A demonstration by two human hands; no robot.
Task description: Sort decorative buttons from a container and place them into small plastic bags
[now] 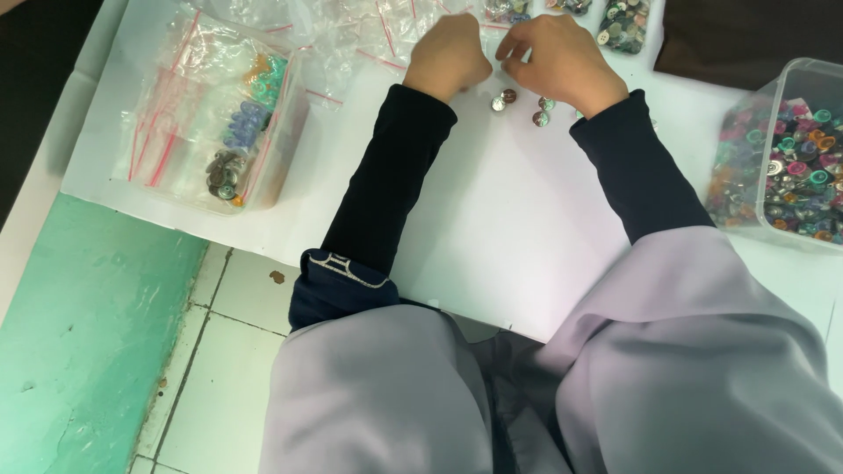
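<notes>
Both hands work close together at the far side of the white tabletop. Left hand is curled into a loose fist, knuckles up, with its fingertips tucked out of sight, so I cannot tell whether it pinches anything. Right hand is bent the same way, its fingertips drawn toward the left hand; whether something small sits between them is hidden. Dark sleeves cover both forearms, with loose lilac fabric over the upper arms.

Just near of the hands lie a few loose buttons, scattered on the bare white surface, apart from one another and within easy reach of either hand, which looks like a handy spot for picking them up one by one.

To the left sits a clear box with small zip bags with red seals, some already filled with buttons sorted by colour. More empty bags lie crumpled at the far edge, right beside the left hand. At the right edge stands a clear tub heaped with mixed coloured buttons, well apart from the hands. Small trays of buttons sit at the far edge, beyond the right hand. Nothing lies between the hands and the loose buttons; the crumpled bags crowd the far side.
</notes>
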